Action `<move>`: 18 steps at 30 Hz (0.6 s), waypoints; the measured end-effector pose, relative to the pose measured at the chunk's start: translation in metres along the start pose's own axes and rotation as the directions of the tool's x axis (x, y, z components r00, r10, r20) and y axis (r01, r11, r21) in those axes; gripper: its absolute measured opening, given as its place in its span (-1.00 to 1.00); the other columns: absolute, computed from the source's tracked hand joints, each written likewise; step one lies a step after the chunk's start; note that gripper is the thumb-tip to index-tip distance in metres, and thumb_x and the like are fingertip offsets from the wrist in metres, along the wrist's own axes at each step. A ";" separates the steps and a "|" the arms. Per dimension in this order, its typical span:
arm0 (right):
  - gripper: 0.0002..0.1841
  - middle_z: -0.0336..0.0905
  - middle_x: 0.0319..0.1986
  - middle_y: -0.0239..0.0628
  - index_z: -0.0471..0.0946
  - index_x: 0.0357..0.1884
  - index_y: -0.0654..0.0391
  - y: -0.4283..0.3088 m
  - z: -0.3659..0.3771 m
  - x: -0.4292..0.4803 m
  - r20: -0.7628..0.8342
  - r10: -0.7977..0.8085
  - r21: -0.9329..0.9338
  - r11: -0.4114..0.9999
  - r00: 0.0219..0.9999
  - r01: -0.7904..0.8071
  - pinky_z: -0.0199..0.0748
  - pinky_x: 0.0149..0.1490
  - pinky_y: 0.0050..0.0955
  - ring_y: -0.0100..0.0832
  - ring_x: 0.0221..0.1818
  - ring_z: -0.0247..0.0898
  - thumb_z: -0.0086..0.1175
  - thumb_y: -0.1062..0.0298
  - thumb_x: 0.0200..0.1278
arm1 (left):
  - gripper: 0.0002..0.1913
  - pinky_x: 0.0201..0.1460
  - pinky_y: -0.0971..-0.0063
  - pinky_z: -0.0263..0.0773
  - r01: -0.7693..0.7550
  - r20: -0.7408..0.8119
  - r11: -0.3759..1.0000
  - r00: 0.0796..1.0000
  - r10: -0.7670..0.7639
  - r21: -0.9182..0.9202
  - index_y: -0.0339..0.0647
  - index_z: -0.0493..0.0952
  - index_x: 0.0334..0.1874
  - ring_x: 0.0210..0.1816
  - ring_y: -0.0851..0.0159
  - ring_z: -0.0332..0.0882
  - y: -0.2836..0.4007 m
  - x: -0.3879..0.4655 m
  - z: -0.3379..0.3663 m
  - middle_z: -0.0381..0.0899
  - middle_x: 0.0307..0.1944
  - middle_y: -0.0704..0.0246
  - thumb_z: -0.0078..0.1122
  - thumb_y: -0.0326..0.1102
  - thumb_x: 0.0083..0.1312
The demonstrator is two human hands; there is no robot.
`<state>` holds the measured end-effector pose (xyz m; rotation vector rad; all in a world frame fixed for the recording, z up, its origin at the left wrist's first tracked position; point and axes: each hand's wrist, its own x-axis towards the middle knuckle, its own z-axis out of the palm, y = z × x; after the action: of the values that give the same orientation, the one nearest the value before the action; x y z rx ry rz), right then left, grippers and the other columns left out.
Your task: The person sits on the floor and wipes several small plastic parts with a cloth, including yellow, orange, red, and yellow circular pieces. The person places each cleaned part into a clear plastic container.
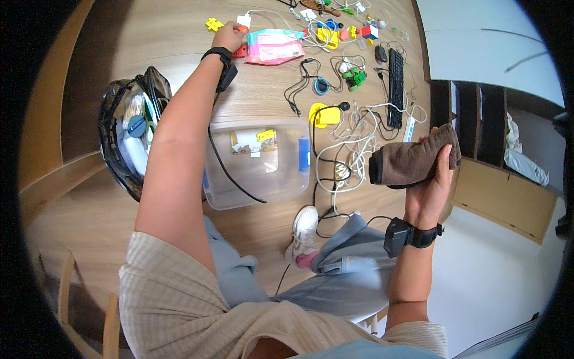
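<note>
At the far side of the floor, my left hand (pixel 230 36) has its fingers closed around a small orange piece (pixel 243 28), mostly hidden by them. A yellow puzzle-shaped piece (pixel 214 24) lies left of this hand, a white adapter (pixel 244 20) just beyond it. Below it, partly behind the wrist, is a red object (pixel 240 51). A pink and teal pouch (pixel 274 47) bearing writing lies to its right. Held up at the right, a folded brown cloth (pixel 410 164) with black edging rests in my right hand (pixel 426 197), thumb pressed over its front.
A clear plastic bin (pixel 287 193) stands before me, with a yellow piece (pixel 266 135) showing inside its outline. Left of it is a filled black-trimmed bag (pixel 110 148). Tangled white cables (pixel 358 152), a black keyboard (pixel 395 89) and a green toy vehicle (pixel 355 78) lie rightward.
</note>
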<state>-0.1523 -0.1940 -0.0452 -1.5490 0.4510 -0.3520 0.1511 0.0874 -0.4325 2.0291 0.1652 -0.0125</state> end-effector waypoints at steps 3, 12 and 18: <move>-0.57 0.55 0.15 -0.29 0.42 0.30 0.12 -0.001 -0.002 -0.002 -0.009 -0.012 0.015 1.000 1.000 0.012 0.47 0.24 -0.29 -0.39 0.10 0.50 -0.01 0.08 0.57 | -0.62 0.07 0.34 0.55 -0.031 -0.026 0.999 0.999 0.030 -0.042 -0.25 0.62 0.10 -0.06 0.15 0.70 0.016 -0.003 0.003 0.73 -0.08 0.16 0.29 -0.18 0.32; -0.57 0.56 0.14 -0.27 0.42 0.32 0.12 -0.005 -0.002 -0.004 -0.002 -0.012 0.082 0.997 1.000 0.012 0.48 0.23 -0.32 -0.39 0.09 0.51 0.02 0.12 0.56 | -0.63 0.09 0.47 0.53 -0.154 0.068 0.972 0.983 0.168 -0.177 -0.26 0.57 0.16 -0.02 0.33 0.64 0.065 -0.027 0.013 0.69 -0.01 0.26 0.25 -0.19 0.42; -0.56 0.56 0.16 -0.23 0.41 0.33 0.13 -0.006 -0.002 -0.005 0.048 -0.043 0.052 0.998 0.998 0.041 0.48 0.22 -0.38 -0.42 0.10 0.50 -0.01 0.12 0.57 | -0.61 0.05 0.48 0.56 -0.119 0.123 0.928 0.977 0.172 -0.354 -0.25 0.54 0.20 -0.02 0.36 0.61 0.082 -0.033 0.013 0.64 0.00 0.32 0.24 -0.18 0.44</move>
<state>-0.1569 -0.1935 -0.0387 -1.5162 0.3693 -0.3549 0.1296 0.0363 -0.3624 1.6759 -0.0774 -0.0417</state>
